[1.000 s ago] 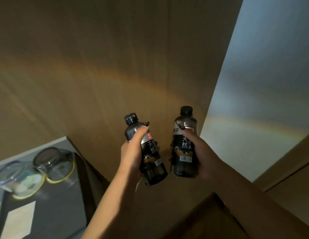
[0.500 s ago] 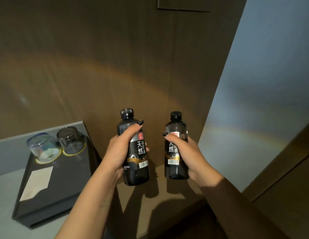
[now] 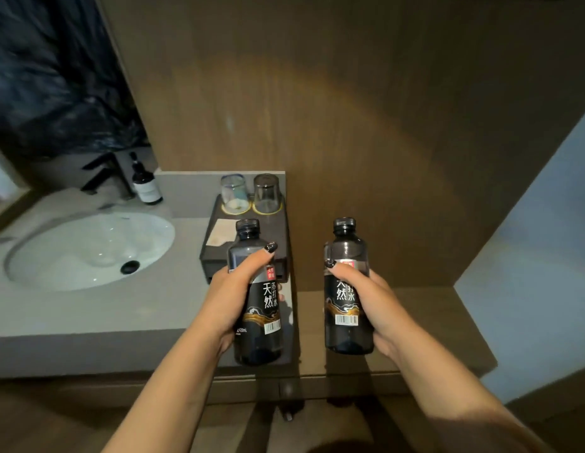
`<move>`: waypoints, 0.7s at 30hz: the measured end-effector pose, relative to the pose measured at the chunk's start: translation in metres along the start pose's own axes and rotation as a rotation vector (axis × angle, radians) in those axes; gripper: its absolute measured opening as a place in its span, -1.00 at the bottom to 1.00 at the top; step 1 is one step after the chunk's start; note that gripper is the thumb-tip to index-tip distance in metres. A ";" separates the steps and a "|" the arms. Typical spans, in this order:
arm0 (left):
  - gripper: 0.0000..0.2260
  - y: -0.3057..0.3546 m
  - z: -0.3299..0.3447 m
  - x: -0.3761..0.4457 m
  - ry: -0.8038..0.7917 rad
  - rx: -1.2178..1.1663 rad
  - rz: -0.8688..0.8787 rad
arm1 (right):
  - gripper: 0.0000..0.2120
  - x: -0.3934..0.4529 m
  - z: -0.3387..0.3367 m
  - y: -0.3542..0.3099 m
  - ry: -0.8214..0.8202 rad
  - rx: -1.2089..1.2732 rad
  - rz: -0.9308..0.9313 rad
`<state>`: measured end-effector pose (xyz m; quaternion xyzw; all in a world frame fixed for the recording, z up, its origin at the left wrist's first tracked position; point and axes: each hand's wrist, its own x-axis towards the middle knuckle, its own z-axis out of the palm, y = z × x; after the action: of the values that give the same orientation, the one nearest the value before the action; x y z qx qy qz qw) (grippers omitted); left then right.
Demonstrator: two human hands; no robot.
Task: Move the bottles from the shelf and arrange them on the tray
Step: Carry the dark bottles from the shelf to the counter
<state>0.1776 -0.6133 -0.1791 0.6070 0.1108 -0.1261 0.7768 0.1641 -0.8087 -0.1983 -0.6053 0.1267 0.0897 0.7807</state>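
- Head cam looks down at both arms held out, each hand wrapped around one dark water bottle, so the pickup part looks done to me.
- left hand [image 3: 233,297] has its fingers curled round the left bottle [image 3: 256,300], index finger stretched up near the shoulder of it. That bottle is up in the air, in front of the near edge of the tray [image 3: 208,256].
- right hand [image 3: 366,302] grips the right bottle [image 3: 346,289] around the label, upright, hovering over the wooden ledge [image 3: 431,325] next to the counter [image 3: 88,312], off to the right of the tray.
- Neither bottle is on the tray yet as far as I can tell, both are clearly held up.
- The tray already has two upturned glasses [image 3: 250,192] at the back and a small card [image 3: 220,232], so the free space looks like the front half.
- What's left, I'd guess: carry both over to the left and stand them on the tray, tidy-ish side by side.
- Can't see any shelf with more bottles from here, so no idea if these are the last two.
- Also around: a sink [image 3: 88,250] and a small dark pump bottle [image 3: 146,188] by the tap.
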 end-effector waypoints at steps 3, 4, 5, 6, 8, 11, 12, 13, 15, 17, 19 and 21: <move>-0.48 0.000 -0.040 -0.018 0.049 -0.044 -0.001 | -0.73 -0.012 0.036 0.008 -0.062 -0.045 0.003; -0.47 -0.001 -0.054 -0.022 0.059 -0.052 0.001 | -0.71 -0.014 0.049 0.011 -0.080 -0.065 -0.002; -0.45 -0.003 -0.068 -0.025 0.066 -0.060 0.003 | -0.68 -0.016 0.062 0.015 -0.088 -0.079 -0.009; -0.43 -0.006 -0.082 -0.028 0.071 -0.069 0.002 | -0.66 -0.017 0.075 0.018 -0.086 -0.091 -0.014; -0.43 -0.010 -0.110 -0.031 0.084 -0.093 -0.014 | -0.62 -0.019 0.102 0.027 -0.077 -0.119 -0.015; -0.47 -0.011 -0.157 -0.037 0.106 -0.084 -0.034 | -0.66 -0.021 0.149 0.045 -0.074 -0.147 0.013; -0.47 -0.009 -0.174 -0.040 0.109 -0.082 -0.040 | -0.70 -0.022 0.166 0.051 -0.072 -0.149 0.021; -0.46 -0.006 -0.192 -0.044 0.109 -0.079 -0.043 | -0.73 -0.025 0.183 0.057 -0.077 -0.151 0.025; -0.44 0.001 -0.228 -0.054 0.108 -0.061 -0.042 | -0.76 -0.031 0.220 0.070 -0.090 -0.149 0.035; -0.43 0.011 -0.263 -0.064 0.097 -0.044 -0.039 | -0.75 -0.037 0.254 0.083 -0.099 -0.134 0.041; -0.42 0.020 -0.293 -0.074 0.099 -0.021 -0.030 | -0.70 -0.040 0.287 0.094 -0.111 -0.110 0.052; -0.41 0.029 -0.321 -0.081 0.125 -0.009 -0.019 | -0.66 -0.041 0.316 0.103 -0.122 -0.103 0.068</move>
<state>0.1045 -0.2897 -0.2033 0.6091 0.1651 -0.0947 0.7699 0.1234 -0.4760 -0.2068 -0.6334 0.0947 0.1592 0.7513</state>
